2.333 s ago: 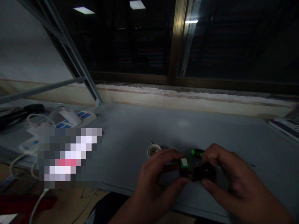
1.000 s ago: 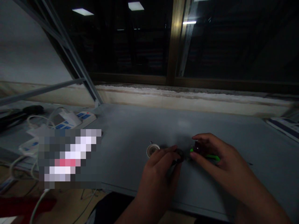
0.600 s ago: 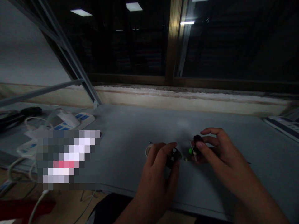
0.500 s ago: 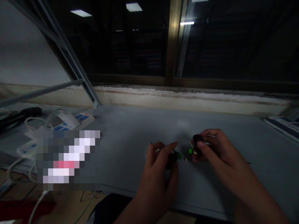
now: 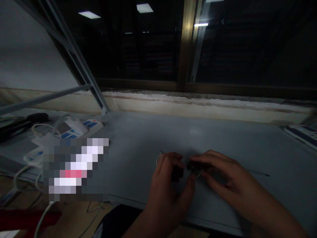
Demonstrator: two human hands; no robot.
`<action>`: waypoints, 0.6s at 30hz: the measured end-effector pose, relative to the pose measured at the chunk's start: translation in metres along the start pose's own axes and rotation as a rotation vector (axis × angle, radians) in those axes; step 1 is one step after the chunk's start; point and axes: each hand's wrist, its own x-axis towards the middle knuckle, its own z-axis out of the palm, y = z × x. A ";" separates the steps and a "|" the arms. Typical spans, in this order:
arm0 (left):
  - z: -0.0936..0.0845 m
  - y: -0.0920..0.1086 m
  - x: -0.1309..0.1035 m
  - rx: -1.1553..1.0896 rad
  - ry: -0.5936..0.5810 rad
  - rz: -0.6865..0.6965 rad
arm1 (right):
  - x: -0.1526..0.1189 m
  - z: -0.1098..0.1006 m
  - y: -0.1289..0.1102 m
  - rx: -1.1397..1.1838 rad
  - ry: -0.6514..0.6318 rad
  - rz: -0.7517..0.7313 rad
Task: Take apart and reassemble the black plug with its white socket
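Low over the grey table, my left hand curls around a small dark object, gripping it between fingers and thumb. My right hand pinches another small dark piece between thumb and fingers, close to the left fingertips. The two hands nearly meet, and the lighting is too dim to tell whether the dark pieces touch. Behind my left hand, part of a white ring shows. A thin dark rod lies on the table beyond my right wrist.
On the left stand white power strips with plugs and cables, beside a pixelated area. A grey metal frame rises at the table's back left. A white and dark device sits at the right edge, below the window.
My right hand has moved left and down with its dark piece, closer to my left hand. The green parts seen before are now hidden. More of the thin rod shows.
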 end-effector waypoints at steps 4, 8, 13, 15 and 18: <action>-0.001 -0.001 -0.001 -0.035 -0.055 -0.018 | 0.000 0.000 -0.003 -0.034 -0.055 -0.041; -0.002 -0.003 -0.001 -0.036 -0.032 0.032 | -0.003 0.001 0.002 -0.050 -0.020 -0.004; -0.002 -0.001 0.002 -0.019 0.027 0.063 | -0.005 0.000 0.020 -0.039 0.121 0.145; -0.001 -0.001 0.002 -0.018 0.030 0.053 | -0.004 0.001 0.025 -0.030 0.181 0.208; 0.000 -0.001 0.001 -0.015 0.027 0.033 | -0.001 0.002 0.030 -0.045 0.184 0.260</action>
